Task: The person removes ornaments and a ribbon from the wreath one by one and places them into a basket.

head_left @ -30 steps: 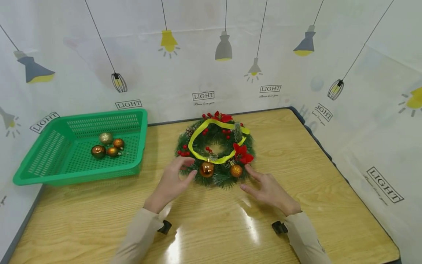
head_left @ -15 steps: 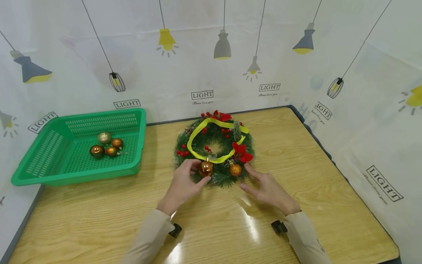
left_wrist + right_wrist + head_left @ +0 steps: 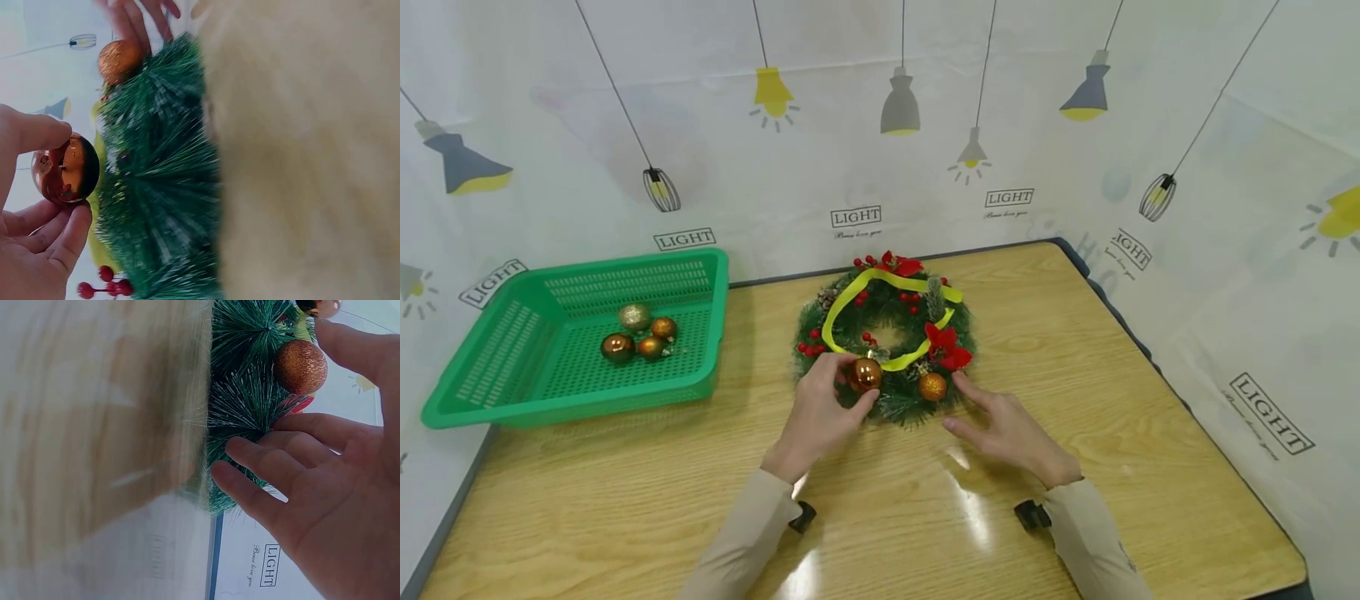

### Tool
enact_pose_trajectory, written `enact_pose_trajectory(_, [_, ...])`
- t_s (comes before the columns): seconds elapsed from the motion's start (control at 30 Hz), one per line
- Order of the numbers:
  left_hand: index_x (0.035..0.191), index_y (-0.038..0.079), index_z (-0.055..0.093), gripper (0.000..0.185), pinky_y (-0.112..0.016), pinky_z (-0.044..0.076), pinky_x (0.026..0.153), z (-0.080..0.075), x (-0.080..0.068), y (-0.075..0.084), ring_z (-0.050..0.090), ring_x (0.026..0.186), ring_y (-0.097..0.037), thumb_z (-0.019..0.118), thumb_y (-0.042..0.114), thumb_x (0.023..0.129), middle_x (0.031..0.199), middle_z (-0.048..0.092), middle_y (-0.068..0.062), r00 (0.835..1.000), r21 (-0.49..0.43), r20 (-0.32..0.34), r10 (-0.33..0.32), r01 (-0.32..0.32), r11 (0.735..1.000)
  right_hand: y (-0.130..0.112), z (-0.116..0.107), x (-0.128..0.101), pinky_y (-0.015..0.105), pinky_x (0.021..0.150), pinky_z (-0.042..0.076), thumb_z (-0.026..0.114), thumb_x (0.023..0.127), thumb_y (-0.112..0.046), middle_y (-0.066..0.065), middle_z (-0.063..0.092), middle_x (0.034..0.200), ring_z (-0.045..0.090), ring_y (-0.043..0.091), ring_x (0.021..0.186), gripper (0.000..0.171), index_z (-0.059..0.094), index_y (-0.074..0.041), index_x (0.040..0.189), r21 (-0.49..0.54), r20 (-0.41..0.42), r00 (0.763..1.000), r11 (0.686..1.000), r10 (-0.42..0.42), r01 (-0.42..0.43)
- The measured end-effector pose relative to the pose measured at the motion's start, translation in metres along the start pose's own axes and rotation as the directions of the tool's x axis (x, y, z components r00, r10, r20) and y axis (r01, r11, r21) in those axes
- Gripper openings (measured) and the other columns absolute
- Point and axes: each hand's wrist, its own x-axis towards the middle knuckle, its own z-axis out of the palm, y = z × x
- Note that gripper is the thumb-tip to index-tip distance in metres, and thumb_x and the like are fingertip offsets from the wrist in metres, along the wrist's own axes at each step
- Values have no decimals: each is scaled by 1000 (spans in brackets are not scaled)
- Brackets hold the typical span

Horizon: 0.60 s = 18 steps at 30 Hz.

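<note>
A green wreath (image 3: 917, 400) with red berries, red flowers and a yellow ribbon (image 3: 838, 312) lies on the wooden table (image 3: 925, 508). My left hand (image 3: 820, 408) pinches a shiny copper ball (image 3: 867, 374) at the wreath's near edge, thumb and fingers on either side of it (image 3: 65, 170). A glittery orange ball (image 3: 932, 386) sits to its right on the wreath (image 3: 250, 406). My right hand (image 3: 1000, 421) lies with straight fingers at the wreath's near right edge, fingertips (image 3: 240, 450) against the needles.
A green plastic basket (image 3: 692, 383) stands at the left of the table with several gold and copper balls (image 3: 636, 333) in it. A printed white sheet walls the back and right sides. The table's right edge runs diagonally.
My left hand has moved right and forward onto the copper ball and closed its fingers round it. My right hand has hardly moved.
</note>
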Motion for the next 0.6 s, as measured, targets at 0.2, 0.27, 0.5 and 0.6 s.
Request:
enact_pose_trajectory(0.2, [123,1,61,44,-30,52,67,-9,16,4,57,83,-20,79,23,89,101,63,-8,999,22,-1,34,-34,999,1,0,-1,28,66,51,63,101,-33,31,42,152,14,-6,40,72,33,5,154,20,4,1000,1000,-1,1])
enact_pose_trajectory(0.27, [121,1,62,43,-31,51,68,-11,21,5,57,81,-20,78,24,89,100,64,-8,1000,25,-2,30,-30,999,3,0,0,25,60,47,64,101,-33,31,42,152,14,-6,41,72,34,4,155,30,3,1000,1000,-4,4])
enact_pose_trajectory(0.5, [119,1,64,40,-33,54,70,-15,33,10,61,82,-22,75,27,90,101,67,-9,999,34,29,28,-29,999,3,0,1,23,54,43,66,99,-34,29,38,155,12,-6,42,74,34,5,154,38,-1,1000,999,-10,10])
enact_pose_trajectory(0.6, [118,1,65,39,-35,55,71,-19,40,10,62,83,-23,74,27,91,103,68,-10,999,39,42,29,-31,999,2,0,1,23,52,42,66,99,-34,28,39,154,13,-6,41,75,34,5,154,37,3,1000,999,-3,3])
